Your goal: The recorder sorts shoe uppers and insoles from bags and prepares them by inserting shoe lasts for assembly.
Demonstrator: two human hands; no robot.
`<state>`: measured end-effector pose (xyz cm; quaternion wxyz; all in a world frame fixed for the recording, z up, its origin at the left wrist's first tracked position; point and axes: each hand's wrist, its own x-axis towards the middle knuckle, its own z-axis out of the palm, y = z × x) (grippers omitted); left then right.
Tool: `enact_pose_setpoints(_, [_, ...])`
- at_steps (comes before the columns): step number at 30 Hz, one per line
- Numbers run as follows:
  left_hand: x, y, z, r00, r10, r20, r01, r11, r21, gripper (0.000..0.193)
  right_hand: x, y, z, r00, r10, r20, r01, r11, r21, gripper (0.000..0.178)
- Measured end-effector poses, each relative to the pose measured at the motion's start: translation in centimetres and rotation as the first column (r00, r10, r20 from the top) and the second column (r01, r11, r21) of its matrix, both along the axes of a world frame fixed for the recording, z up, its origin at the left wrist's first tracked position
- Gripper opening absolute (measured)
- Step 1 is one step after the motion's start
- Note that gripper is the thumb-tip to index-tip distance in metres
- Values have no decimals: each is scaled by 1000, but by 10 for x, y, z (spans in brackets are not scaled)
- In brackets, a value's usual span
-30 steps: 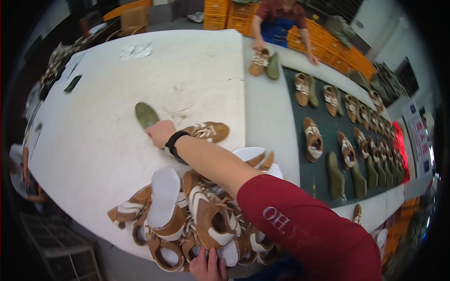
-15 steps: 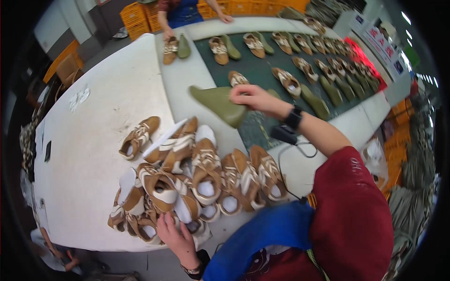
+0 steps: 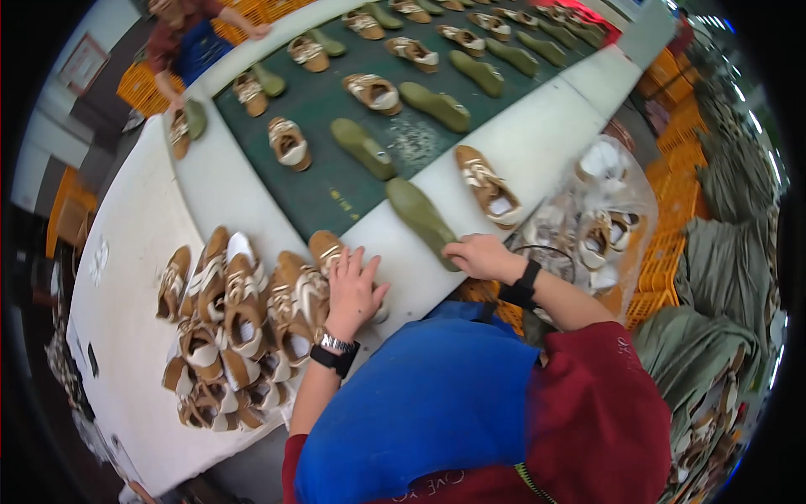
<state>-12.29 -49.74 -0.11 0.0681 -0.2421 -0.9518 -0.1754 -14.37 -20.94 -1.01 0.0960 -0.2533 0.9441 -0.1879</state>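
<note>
A green shoe last (image 3: 417,214) lies on the white edge of the table, its near end pinched by my right hand (image 3: 485,259). Beside it, a brown sneaker with white laces (image 3: 487,186) points away from me. My left hand (image 3: 353,294) has its fingers spread over the right end of the sneaker pile, by a brown sneaker (image 3: 326,248) that it partly covers. The piled brown and white sneakers (image 3: 245,323) sit on the white tabletop to the left, several with white stuffing inside.
On the green conveyor belt (image 3: 336,197), sneakers and green lasts lie in rows. Across the table, another person's hand (image 3: 176,102) touches a sneaker beside a green last. At right stand a clear plastic bag of shoes (image 3: 617,206) and orange crates (image 3: 663,244).
My right hand has brought the last down from the air onto the table's white edge. My left hand has moved right across the pile. The view has swung right.
</note>
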Motion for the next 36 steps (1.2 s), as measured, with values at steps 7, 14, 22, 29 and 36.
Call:
enact_pose_setpoints(7, [-7, -8, -36, 981, 131, 145, -71, 929, -363, 35, -13, 73, 9, 943, -310, -124, 306, 951, -52, 33])
enact_pose_setpoints(14, [-16, 20, -14, 967, 181, 181, -91, 905, -415, 41, -29, 93, -3, 896, -439, -69, 393, 855, -338, 25])
enact_pose_setpoints(22, [-59, 130, 93, 996, 88, 3, -85, 941, 327, 55, 3, 18, 75, 919, -164, -358, 56, 954, -296, 23])
enact_pose_setpoints(29, [-54, 105, 84, 961, 156, -227, -108, 972, 210, 18, -6, -4, 96, 957, -48, -285, -137, 793, -593, 29])
enact_pose_setpoints(36, [-35, 100, 105, 971, 151, -186, -77, 931, 357, 16, -32, -9, 102, 936, -197, -291, -39, 765, -642, 33])
